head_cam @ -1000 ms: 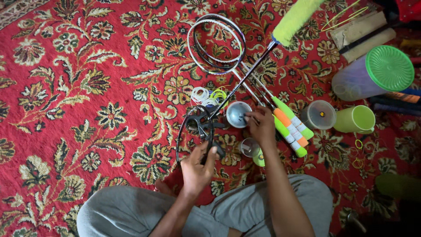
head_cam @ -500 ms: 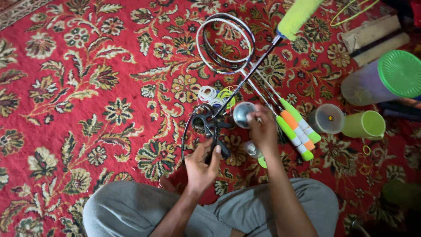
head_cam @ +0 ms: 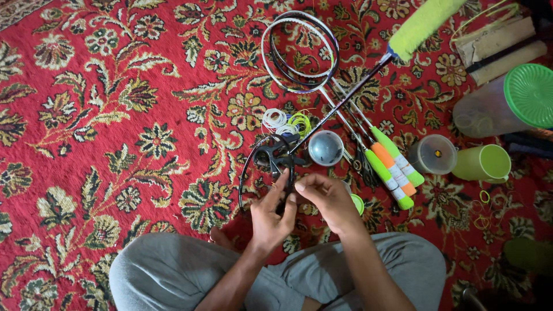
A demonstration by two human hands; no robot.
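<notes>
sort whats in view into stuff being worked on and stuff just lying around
In hand:
left hand
right hand
black racket frame
black pliers

Lying about:
string coils
unstrung rackets
green cup
green-lidded jar
small round tub

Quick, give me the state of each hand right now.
Left hand: closed on the black racket frame, fingers around its rim.
Right hand: fingertips pinched at the same frame, beside the left; what they pinch cannot be told.

Red floral carpet point(head_cam: 115, 115) covers the whole floor
</notes>
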